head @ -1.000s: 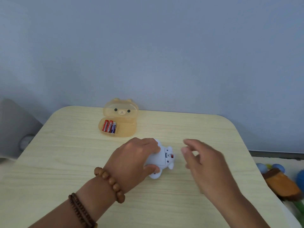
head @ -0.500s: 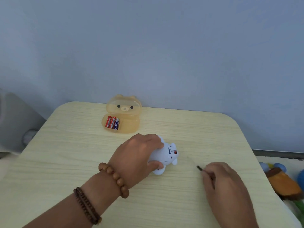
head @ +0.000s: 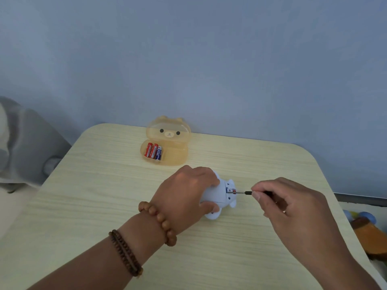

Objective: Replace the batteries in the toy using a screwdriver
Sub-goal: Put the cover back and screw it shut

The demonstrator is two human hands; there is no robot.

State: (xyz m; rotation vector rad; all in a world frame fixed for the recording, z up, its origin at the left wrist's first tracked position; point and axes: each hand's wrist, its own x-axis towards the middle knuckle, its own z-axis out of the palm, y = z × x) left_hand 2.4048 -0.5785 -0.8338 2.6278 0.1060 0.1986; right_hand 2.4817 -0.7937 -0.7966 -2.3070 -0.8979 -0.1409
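Observation:
A small pale blue toy (head: 217, 195) lies on its side in the middle of the wooden table (head: 104, 206). My left hand (head: 184, 193) grips the toy's body from the left and holds it down. My right hand (head: 287, 204) pinches a thin dark screwdriver (head: 244, 192) held level. Its metal tip touches the red spot on the toy's underside. Three batteries (head: 154, 151), red and blue, lie in an open amber bear-shaped case (head: 173, 155) at the table's far side.
A blue wall rises right behind the table. Grey fabric (head: 23, 143) hangs off to the left. Soft toys (head: 366, 229) in orange and blue lie on the floor past the table's right edge.
My right hand went down to the table on the right, picked up the screwdriver, and brought its tip against the toy. My left hand stayed on the toy.

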